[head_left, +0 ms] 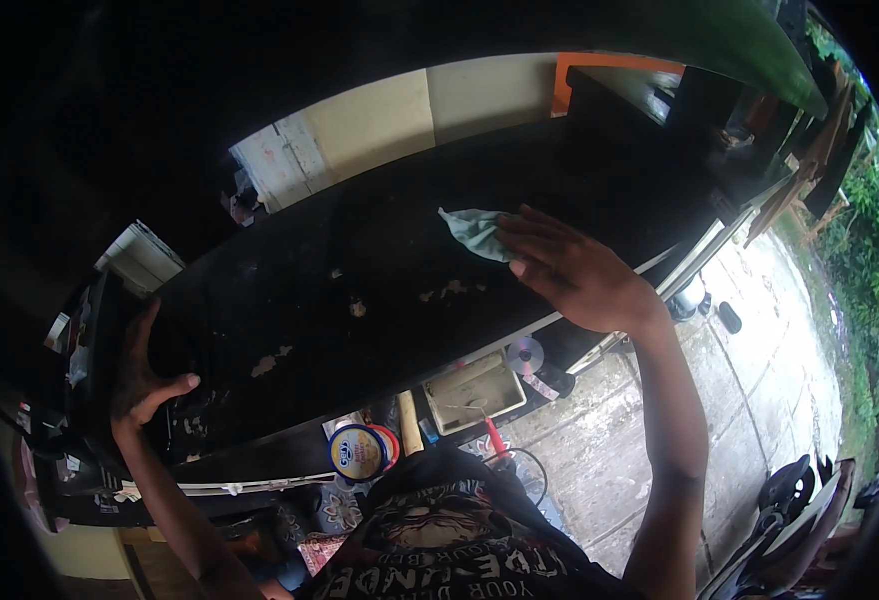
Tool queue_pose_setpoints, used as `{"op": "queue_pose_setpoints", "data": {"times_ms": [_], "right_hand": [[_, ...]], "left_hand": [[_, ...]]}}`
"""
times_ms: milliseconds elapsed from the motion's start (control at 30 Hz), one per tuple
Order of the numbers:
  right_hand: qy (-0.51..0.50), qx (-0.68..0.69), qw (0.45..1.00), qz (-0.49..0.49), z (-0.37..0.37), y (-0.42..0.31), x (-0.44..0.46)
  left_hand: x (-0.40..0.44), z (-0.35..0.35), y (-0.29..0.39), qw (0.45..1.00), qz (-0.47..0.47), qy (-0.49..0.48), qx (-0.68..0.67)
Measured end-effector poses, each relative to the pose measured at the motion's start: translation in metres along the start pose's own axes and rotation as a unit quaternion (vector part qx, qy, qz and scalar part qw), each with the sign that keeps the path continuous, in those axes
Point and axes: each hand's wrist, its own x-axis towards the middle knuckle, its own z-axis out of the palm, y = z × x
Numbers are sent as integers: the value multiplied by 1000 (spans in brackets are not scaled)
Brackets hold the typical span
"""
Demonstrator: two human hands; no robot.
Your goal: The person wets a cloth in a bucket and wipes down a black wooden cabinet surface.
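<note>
1. As the head view shows, the right hand [585, 280] holds a pale green cloth [475, 234] between thumb and fingers over the black surface [380, 240], right of its middle; whether cloth and surface touch is hard to tell.
2. Fingers and thumb spread wide, the left hand [144, 392] appears to rest at the black surface's left end, with nothing visible in its grasp.
3. Pale worn patches [269, 362] mark the black surface between the hands; a round-lidded tub [358, 452], a tray [475, 388] and a red-handled tool [497, 437] sit just beyond its near edge.
4. Rubbing across a patch could, it seems, snag the cloth's loose corner or lift more of the coating. That corner might also fold under, being unsupported.
5. Narrowing to a tip, the cloth points away from the right hand, towards the black surface's far edge and left end; its long axis runs obliquely across the surface's length.
</note>
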Motion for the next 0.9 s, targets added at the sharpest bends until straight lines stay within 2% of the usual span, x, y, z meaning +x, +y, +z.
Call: {"op": "queue_pose_setpoints", "data": {"times_ms": [167,233,367,500,900], "right_hand": [[10,-3,1000,-6,2,1,-1],[10,0,1000,-5,1,0,-1],[11,-3,1000,-13,0,0,-1],[28,2,999,-22,4,6,-1],[2,4,1000,-14,1,0,-1]], "left_hand": [[-1,-7,-5,1000,-8,-23,6],[-3,-11,0,996,-48,-59,39],[-7,-11,-2,998,-31,-61,6],[-14,-8,2,999,-1,-38,5],[-18,9,7,998,-45,24,47]]}}
